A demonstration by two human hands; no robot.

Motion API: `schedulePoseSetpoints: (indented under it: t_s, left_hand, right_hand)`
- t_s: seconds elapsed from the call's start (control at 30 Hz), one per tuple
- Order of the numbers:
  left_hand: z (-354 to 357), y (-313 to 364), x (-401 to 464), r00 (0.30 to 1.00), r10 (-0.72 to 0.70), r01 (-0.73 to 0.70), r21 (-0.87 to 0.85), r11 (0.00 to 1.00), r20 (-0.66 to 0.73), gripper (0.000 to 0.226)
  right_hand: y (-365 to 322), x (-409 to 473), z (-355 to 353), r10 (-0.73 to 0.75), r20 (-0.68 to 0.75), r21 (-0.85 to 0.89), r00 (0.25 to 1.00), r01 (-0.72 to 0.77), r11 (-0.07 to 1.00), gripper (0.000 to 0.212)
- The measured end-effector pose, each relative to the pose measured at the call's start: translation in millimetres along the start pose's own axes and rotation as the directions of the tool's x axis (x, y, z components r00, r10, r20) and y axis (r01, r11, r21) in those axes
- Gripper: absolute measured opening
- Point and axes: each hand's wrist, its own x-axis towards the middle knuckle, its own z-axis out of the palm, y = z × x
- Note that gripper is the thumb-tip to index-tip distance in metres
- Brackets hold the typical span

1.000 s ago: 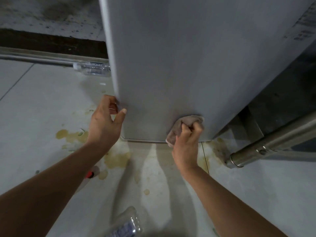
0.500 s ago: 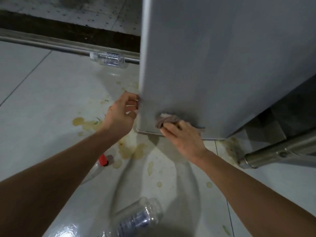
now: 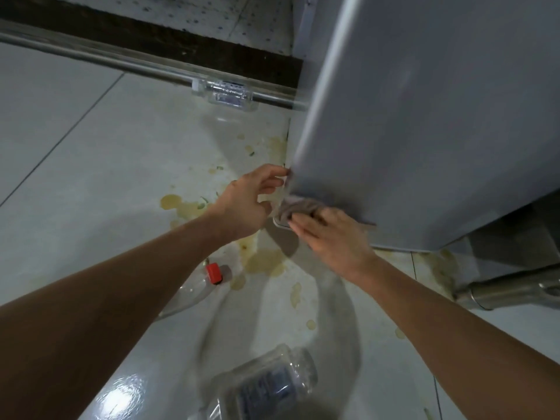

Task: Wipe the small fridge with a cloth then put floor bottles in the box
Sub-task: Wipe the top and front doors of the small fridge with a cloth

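The small grey fridge (image 3: 424, 116) stands on the tiled floor at the right. My right hand (image 3: 330, 234) presses a crumpled greyish cloth (image 3: 295, 207) with flat fingers against the fridge's lower left corner. My left hand (image 3: 251, 201) touches the fridge's left edge with its fingertips, just above the cloth. Three clear plastic bottles lie on the floor. One bottle (image 3: 227, 93) is against the metal rail at the back, a red-capped bottle (image 3: 194, 289) is partly hidden under my left forearm, and a labelled bottle (image 3: 266, 386) is near the bottom edge.
Yellowish spill stains (image 3: 263, 262) spread over the white tiles in front of the fridge. A metal rail (image 3: 91, 54) runs along the back wall. A steel tube (image 3: 515, 291) lies low on the right beside the fridge. No box is in view.
My right hand has slid the cloth left along the fridge's bottom edge to its left corner, its fingers now flat. The view has swung left. My left hand stays at the edge.
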Motion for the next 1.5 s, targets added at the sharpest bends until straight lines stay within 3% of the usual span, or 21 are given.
schedulePoseSetpoints:
  t_s: [0.07,0.1,0.2,0.27,0.4,0.5,0.6,0.73,0.93,1.1,1.23,1.4,1.5]
  left_hand:
    - [-3,-4,-3,0.999,-0.031,0.034,0.078,0.996,-0.028,0.056]
    - [-6,-7,-5,0.997,-0.049,0.054,0.089,0.995,-0.053,0.055]
    - [-14,-12,-7,0.991,-0.089,0.097,0.073,0.993,-0.096,0.052]
    - [-18,-16,-8,0.988,-0.114,0.12,0.055,0.991,-0.108,0.05]
    - [-20,-21,-4,0.98,-0.152,0.158,0.039,0.987,-0.127,0.047]
    - [-21,-25,-2,0.974,-0.162,0.17,0.036,0.985,-0.159,0.044]
    - [-20,-32,-4,0.969,-0.18,0.192,0.057,0.98,-0.168,0.042]
    - [-16,-43,-9,0.967,-0.193,0.21,0.091,0.974,-0.168,0.039]
    - [1,-33,-8,0.973,-0.185,0.199,0.094,0.975,-0.139,0.038]
    - [22,-14,-8,0.989,-0.114,0.125,0.121,0.985,-0.092,0.044]
    - [32,-6,-5,0.99,-0.105,0.112,0.074,0.991,-0.092,0.046]
    - [33,-8,-3,0.987,-0.113,0.117,0.024,0.993,-0.111,0.048]
    - [32,-11,-1,0.99,-0.115,0.117,0.013,0.993,-0.084,0.052]
  right_hand:
    - [-11,2,2,-0.046,0.207,-0.023,0.977,0.052,0.998,0.049]
    - [-13,3,0,-0.029,0.212,-0.029,0.977,0.036,0.999,0.047]
    - [-4,13,-14,0.106,-0.087,-0.011,0.991,-0.107,0.994,0.034]
    - [9,31,-26,0.2,-0.284,-0.051,0.938,-0.223,0.973,0.038]
    - [13,56,-30,0.208,-0.394,-0.19,0.895,-0.3,0.935,0.035]
    - [-2,51,-13,0.133,-0.332,-0.268,0.934,-0.229,0.936,0.031]
    - [-24,36,10,0.062,-0.136,-0.246,0.989,-0.094,0.965,0.029]
    - [-46,22,32,-0.014,0.168,-0.197,0.986,0.047,0.979,0.054]
    - [-32,13,29,-0.146,0.236,-0.108,0.961,0.175,0.979,0.053]
    - [22,-54,6,-0.172,0.365,-0.094,0.915,0.22,0.971,0.057]
    - [47,-93,-5,-0.125,0.353,-0.143,0.927,0.186,0.972,0.052]
    - [14,-34,10,-0.085,0.109,-0.065,0.99,0.092,0.994,0.039]
    - [3,-16,14,-0.108,0.088,-0.08,0.99,0.115,0.99,0.044]
